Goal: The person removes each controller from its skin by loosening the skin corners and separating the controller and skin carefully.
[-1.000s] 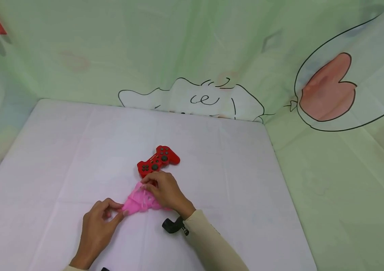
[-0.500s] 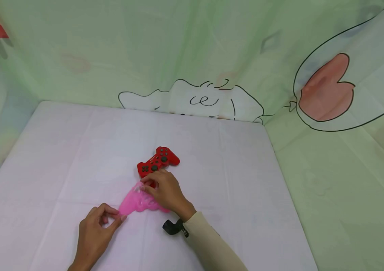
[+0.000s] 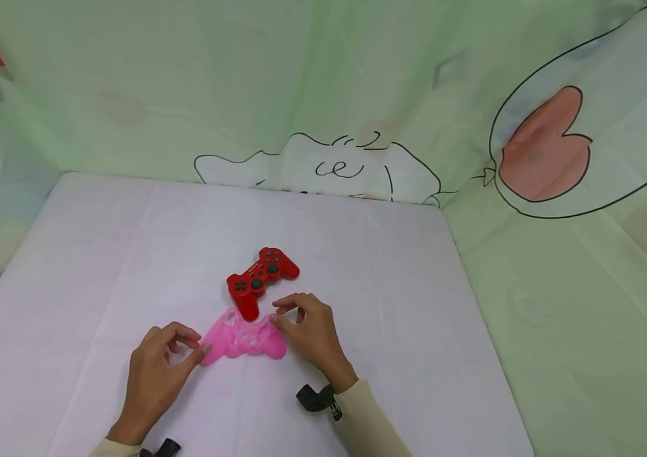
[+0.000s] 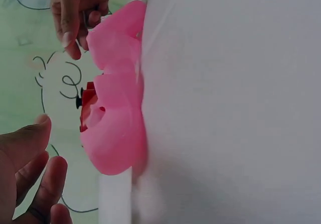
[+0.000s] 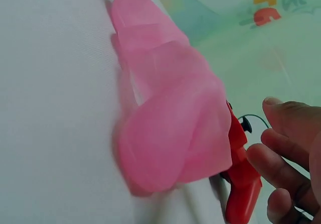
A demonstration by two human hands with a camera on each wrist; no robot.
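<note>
A pink silicone controller cover (image 3: pixel 220 339) lies flat on the white table, its cut-outs facing up. Just beyond it rests a red game controller (image 3: pixel 263 274) with black sticks, one grip pointing at the cover. My left hand (image 3: pixel 154 371) is beside the cover's left end, thumb and fingers spread; the left wrist view shows a gap between those fingers (image 4: pixel 52 184) and the cover (image 4: pixel 118 143). At the right end hovers my right hand (image 3: pixel 314 330), fingers loosely bent and apart from the cover (image 5: pixel 160 133) in the right wrist view. Neither hand holds anything.
The white table (image 3: pixel 414 330) spreads around both hands. Green printed cloth (image 3: pixel 186 82) with cartoon drawings stands behind the table and along its sides. A black wrist camera mount (image 3: pixel 316 398) sits near my right sleeve.
My left fingers have let go of the cover's left end. My right hand has moved right, off the cover's top edge, which now lies spread out and uncovered. The controller has stayed put.
</note>
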